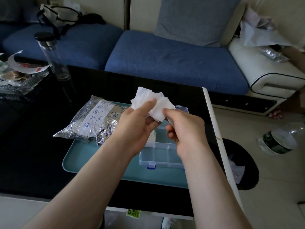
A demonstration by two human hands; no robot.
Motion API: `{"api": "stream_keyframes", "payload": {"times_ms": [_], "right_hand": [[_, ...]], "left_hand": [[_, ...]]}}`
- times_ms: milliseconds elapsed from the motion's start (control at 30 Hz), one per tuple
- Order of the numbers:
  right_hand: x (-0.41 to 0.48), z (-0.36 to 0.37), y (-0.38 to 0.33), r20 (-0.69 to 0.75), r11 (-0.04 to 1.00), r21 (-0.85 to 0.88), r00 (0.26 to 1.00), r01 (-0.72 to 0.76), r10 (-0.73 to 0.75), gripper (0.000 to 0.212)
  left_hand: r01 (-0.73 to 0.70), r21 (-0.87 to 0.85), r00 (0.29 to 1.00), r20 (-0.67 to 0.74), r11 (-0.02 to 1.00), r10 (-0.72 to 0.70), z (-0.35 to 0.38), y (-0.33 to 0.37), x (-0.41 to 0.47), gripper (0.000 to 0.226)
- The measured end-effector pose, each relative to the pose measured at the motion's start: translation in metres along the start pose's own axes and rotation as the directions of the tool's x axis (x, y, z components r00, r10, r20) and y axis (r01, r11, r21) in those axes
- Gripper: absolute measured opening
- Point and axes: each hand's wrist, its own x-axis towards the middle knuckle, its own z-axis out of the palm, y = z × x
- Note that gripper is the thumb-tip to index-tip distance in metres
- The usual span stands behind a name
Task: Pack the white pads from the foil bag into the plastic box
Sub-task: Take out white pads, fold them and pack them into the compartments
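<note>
Head view: a loose, fanned bunch of white pads (pixel 153 103) is held in the air above the plastic box (pixel 162 152), twd its 12 o'clock edge. The left grip (pixel 137 124) is closed round the bunch, thumb pressed across the top, fingers underneath. The right grip (pixel 184 129) is curled, w/ thumb and forefinger pinched on the bunch's 3 o'clock edge. Nothing else is held by either.

The box is seen lid-open on a teal tray (pixel 85 156), w/ blue latches at 6 o'clock and the interior split by dividers. A bit of white is visible in the compartment at its 9 o'clock side, prob. pads already packed. Most of it is hidden behind the left wrist, so qty can't be told. The foil bag (pixel 92 123) lies crumpled at 9 o'clock of the box, partly on the tray and partly over the black tabletop (pixel 33 146). Whether more pads are left in it can't be seen.

Step in hand, as judged: the bunch is being squared up before it's put in. Edges should be aligned first, since a splayed stack is likely to catch on the dividers. The pads look thin and limp, so they should be supported from below and pinched lightly, not crushed. The stack should then be lowered into a compartment w/ room and pressed down gently, so the lid can be closed later.
</note>
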Motion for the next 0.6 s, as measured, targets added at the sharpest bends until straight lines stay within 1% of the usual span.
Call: {"api": "stream_keyframes", "payload": {"times_ms": [100,167,233,333,400,467,533,600], "right_hand": [[0.000,0.002,0.004,-0.006,0.996,-0.058,0.998,0.069,-0.070,0.013],[0.003,0.003,0.009,-0.009,0.982,-0.109,0.988,0.153,-0.155,0.013],[0.005,0.005,0.013,-0.023,0.972,-0.122,0.979,0.200,-0.205,0.010],[0.007,0.008,0.016,-0.062,0.977,-0.104,0.979,0.186,-0.193,0.025],[0.008,0.008,0.016,-0.063,0.991,-0.028,0.989,0.131,-0.133,0.028],[0.008,0.008,0.016,-0.056,0.995,0.046,0.994,0.091,-0.089,0.025],[0.008,0.008,0.016,-0.062,0.992,0.049,0.991,0.117,-0.114,0.022],[0.008,0.007,0.015,-0.044,0.977,-0.029,0.976,0.212,-0.213,0.025]], "left_hand": [[-0.027,0.032,0.999,-0.035,0.999,0.028,-0.002,-0.001,0.002,0.031],[-0.029,0.026,0.998,-0.047,0.999,0.030,-0.003,-0.001,0.003,0.028],[-0.014,0.001,0.999,-0.052,1.000,0.014,-0.003,0.000,0.003,0.026],[0.049,-0.094,0.997,-0.053,0.994,-0.054,-0.002,0.003,0.003,0.028],[0.083,-0.125,0.995,-0.043,0.989,-0.089,-0.001,0.004,0.002,0.029],[0.103,-0.161,0.993,-0.034,0.982,-0.110,0.001,0.005,0.000,0.029],[0.113,-0.194,0.993,-0.021,0.975,-0.119,0.002,0.006,-0.001,0.030],[0.111,-0.151,0.994,-0.008,0.982,-0.113,0.001,0.006,0.000,0.031]]}}
